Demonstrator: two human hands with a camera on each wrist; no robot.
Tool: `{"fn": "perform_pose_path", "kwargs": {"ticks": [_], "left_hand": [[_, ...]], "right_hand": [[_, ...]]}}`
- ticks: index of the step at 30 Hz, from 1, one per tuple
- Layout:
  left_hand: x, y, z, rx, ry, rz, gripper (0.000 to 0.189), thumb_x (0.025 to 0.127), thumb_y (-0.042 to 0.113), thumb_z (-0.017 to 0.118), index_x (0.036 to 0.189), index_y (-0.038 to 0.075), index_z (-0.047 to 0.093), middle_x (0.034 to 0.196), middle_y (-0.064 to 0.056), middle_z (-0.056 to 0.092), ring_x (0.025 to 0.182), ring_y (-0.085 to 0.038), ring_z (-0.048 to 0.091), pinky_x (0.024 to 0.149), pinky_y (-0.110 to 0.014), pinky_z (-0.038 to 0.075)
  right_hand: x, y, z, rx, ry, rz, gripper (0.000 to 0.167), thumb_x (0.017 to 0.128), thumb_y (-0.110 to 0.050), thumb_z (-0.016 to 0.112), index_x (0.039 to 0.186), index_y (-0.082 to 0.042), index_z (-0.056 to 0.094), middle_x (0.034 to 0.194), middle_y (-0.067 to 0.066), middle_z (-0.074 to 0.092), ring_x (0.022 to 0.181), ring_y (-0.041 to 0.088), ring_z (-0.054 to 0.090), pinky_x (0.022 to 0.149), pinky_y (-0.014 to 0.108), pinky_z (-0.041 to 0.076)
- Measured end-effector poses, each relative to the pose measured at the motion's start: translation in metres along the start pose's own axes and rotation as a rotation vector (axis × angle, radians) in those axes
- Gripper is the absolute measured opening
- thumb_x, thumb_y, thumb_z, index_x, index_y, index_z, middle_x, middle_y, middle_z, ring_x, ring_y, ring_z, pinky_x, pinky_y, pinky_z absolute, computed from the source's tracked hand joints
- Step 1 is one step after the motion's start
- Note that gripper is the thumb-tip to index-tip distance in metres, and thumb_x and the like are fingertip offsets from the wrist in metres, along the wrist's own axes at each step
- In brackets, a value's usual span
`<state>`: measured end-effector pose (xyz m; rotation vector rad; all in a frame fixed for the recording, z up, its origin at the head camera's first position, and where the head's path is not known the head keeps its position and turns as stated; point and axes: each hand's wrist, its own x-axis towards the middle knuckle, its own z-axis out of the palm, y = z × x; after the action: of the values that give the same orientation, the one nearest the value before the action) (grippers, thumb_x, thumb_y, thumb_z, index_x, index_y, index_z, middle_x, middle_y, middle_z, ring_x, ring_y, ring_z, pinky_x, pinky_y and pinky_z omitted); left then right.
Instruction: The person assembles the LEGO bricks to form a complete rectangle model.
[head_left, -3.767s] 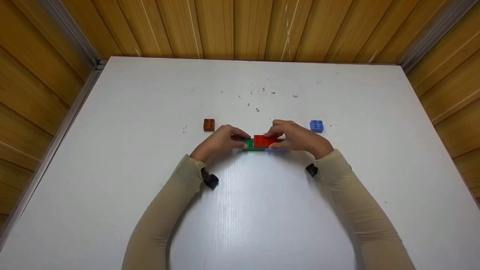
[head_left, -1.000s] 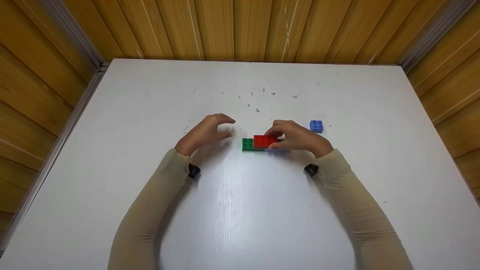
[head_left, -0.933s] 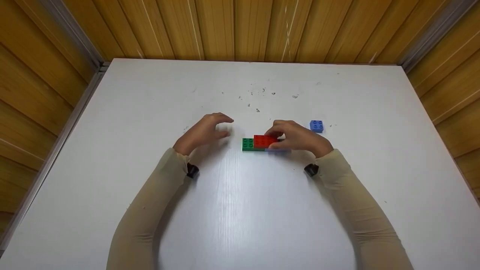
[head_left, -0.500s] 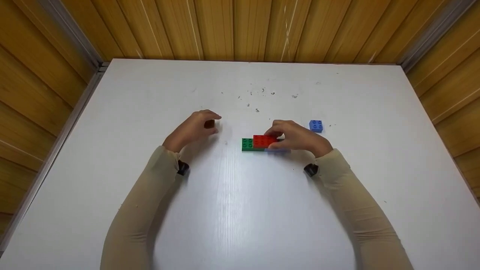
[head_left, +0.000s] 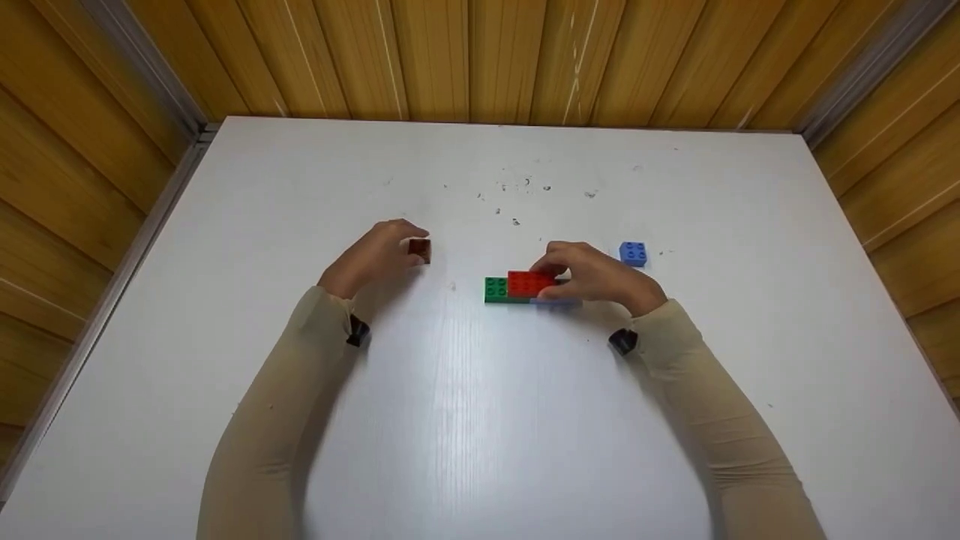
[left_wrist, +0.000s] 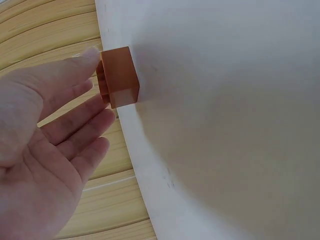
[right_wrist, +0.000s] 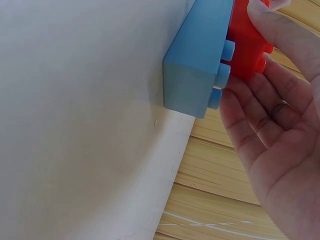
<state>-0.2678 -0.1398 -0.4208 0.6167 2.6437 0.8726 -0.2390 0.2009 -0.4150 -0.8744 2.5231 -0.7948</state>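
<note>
My left hand [head_left: 375, 255] is at a small orange-brown toy brick [left_wrist: 119, 77] on the left, thumb on the near side and forefinger on the far side, pinching it. In the left wrist view the brick's studs face the palm, and the other fingers spread behind it. On the right, my right hand [head_left: 592, 277] grips a red brick [head_left: 525, 283] between thumb and fingers. That red brick sits across a green brick [head_left: 495, 289] and a light blue brick [right_wrist: 195, 50], which lie end to end on the table. My right fingers partly cover the blue one.
A small blue four-stud brick [head_left: 633, 253] stands on the white table [head_left: 450, 420], behind and beside my right hand. Dark scuff marks dot the table's far half. Wood-patterned panels [head_left: 427, 60] rise along the back and both sides.
My left hand has left the green brick and moved left to the brown brick, its thumb and forefinger closing around it. The right hand has stayed on the red brick.
</note>
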Motion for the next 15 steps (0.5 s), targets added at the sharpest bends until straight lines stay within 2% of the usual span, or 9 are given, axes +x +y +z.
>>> {"fn": "perform_pose_path", "kwargs": {"ticks": [4,8,15], "left_hand": [[0.0004,-0.0031,0.0006,-0.042,-0.017,-0.022,0.043,0.091,0.005,0.064,0.133,0.0,0.055,0.127,-0.014,0.06,0.128,-0.027,0.049,0.11,-0.041,0.037],[0.0015,-0.0054,0.0021,-0.045,-0.01,-0.018,0.04,0.09,0.004,0.065,0.129,0.001,0.059,0.117,-0.01,0.065,0.123,-0.024,0.052,0.109,-0.039,0.039],[0.003,-0.0054,0.0026,-0.044,-0.009,-0.033,0.036,0.091,0.002,0.063,0.126,0.002,0.061,0.115,-0.008,0.066,0.121,-0.025,0.054,0.106,-0.039,0.041]], "right_hand": [[0.0006,-0.0003,0.0001,0.005,-0.003,0.007,0.037,0.082,-0.018,0.076,0.116,-0.006,0.068,0.104,0.006,0.061,0.104,0.023,0.062,0.096,0.041,0.051],[0.0002,-0.0002,0.0001,0.004,-0.003,0.003,0.037,0.082,-0.017,0.076,0.116,-0.005,0.068,0.104,0.007,0.061,0.104,0.023,0.062,0.095,0.041,0.051],[-0.0004,0.0006,-0.0002,0.0,0.005,-0.009,0.036,0.082,-0.016,0.076,0.115,-0.005,0.068,0.104,0.007,0.061,0.103,0.023,0.062,0.094,0.041,0.052]]}}
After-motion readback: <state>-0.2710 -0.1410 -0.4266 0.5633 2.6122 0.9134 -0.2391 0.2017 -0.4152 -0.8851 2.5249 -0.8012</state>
